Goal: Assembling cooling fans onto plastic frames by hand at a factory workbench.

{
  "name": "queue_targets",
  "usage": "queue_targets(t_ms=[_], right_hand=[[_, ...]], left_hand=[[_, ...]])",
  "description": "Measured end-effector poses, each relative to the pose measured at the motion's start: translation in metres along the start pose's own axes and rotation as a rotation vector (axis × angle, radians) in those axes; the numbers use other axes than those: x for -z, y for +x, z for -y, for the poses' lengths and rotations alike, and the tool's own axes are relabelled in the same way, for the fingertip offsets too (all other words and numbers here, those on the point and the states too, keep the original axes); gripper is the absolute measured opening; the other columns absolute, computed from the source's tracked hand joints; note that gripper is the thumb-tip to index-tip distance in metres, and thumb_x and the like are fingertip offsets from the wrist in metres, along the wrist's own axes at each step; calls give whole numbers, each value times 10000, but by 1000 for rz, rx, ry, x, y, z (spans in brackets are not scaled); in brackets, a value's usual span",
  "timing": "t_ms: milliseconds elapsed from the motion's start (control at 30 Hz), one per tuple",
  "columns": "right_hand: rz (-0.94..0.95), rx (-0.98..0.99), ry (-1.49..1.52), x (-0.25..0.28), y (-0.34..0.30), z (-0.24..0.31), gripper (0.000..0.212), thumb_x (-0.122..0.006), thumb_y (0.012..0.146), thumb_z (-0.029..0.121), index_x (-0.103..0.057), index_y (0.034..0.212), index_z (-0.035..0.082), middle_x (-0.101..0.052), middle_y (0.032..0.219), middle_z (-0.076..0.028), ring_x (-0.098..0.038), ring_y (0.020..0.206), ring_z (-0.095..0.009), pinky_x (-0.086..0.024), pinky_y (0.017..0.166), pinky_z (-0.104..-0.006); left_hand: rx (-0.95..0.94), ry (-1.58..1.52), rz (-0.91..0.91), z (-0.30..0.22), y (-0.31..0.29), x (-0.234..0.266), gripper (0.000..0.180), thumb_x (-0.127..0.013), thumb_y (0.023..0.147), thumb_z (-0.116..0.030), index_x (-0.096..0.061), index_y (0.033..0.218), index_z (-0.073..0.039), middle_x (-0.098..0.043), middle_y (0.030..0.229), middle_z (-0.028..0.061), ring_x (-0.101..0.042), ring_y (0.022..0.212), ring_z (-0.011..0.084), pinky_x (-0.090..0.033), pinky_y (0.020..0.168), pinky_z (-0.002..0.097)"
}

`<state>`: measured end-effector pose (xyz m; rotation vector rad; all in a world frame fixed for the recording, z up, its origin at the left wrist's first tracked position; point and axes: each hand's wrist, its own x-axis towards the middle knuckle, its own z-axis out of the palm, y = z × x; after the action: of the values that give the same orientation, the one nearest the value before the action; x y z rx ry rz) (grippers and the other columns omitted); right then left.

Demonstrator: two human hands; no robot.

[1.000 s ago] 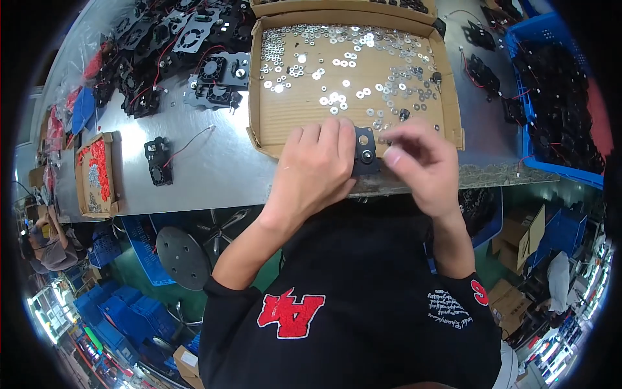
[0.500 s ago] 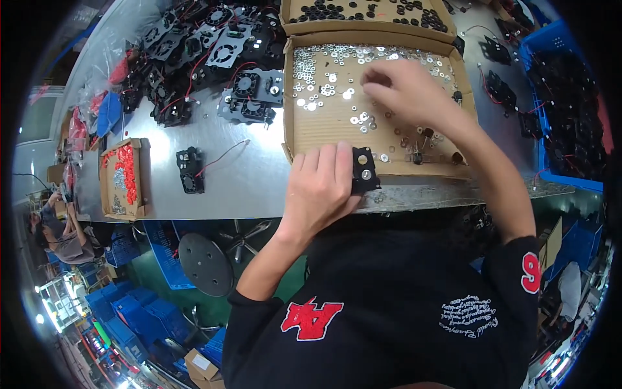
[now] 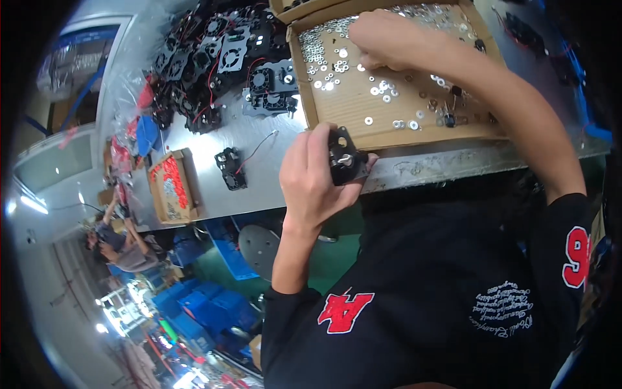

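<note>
Vs 1 s ago: view has swung, bench tilts more. Left hand [image 3: 304,170] still clamped on the black part [image 3: 341,171], now tipped so its metal stud shows side-on; part sits at the bench's near edge, just in front of the cardboard tray [image 3: 343,115]. Right hand [image 3: 389,40] has gone from beside the part to the tray's far side, fingers curled down over the washers [image 3: 413,124]; can't tell if it's pinching one. Hands well apart.

Writing: red patch [image 3: 343,312] on the sweatshirt, small white script [image 3: 502,308] right of it, red numeral patch [image 3: 575,257] on the right sleeve.

Around, L–R: small tray [image 3: 188,178] of red bits, single fan unit [image 3: 231,170] with a wire lead, pile of fan assemblies [image 3: 230,57]. Right forearm [image 3: 512,107] blocks part of the tray.
</note>
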<state>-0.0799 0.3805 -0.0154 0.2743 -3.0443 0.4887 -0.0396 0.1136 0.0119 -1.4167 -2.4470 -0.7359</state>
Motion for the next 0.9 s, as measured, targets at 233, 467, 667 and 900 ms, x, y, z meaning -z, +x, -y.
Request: queue_targets(t_ms=[233,467,667,900], right_hand=[[-128,-112,550,81,-71,36,215,-653,812,136,-675,866,-71,-680,712,-210,-652,628,-314,-535,638,-368],[-500,-215,957,28,-162,57,166,-646,898,9,-727,1034,-40,-715,875,-84,-652,761,-154,-498,666,-283],[-483,-237,1119,11,-195,61,168,-675,861,6,-740,1012,-26,-705,822,-96,-648,731,-170,-490,642,-287],[-653,-57,1069,7,-187,81,181,-720,822,-14,-751,999,1,-707,834,-119,-670,712,-219,-509,632,-310]], left_hand=[[-63,-50,-39,-7,5,9,655,-891,611,-215,-599,1132,54,-600,853,137,-581,690,273,-492,627,355],[-62,-233,15,-15,15,6,669,-841,614,-298,-626,1134,63,-606,833,128,-578,672,219,-478,628,337],[-194,-35,119,-31,31,-4,688,-910,627,-277,-601,1152,42,-615,865,128,-591,700,262,-489,612,351],[-235,90,130,-35,33,-21,619,-831,621,-194,-599,1152,21,-594,844,120,-576,681,304,-474,617,388]])
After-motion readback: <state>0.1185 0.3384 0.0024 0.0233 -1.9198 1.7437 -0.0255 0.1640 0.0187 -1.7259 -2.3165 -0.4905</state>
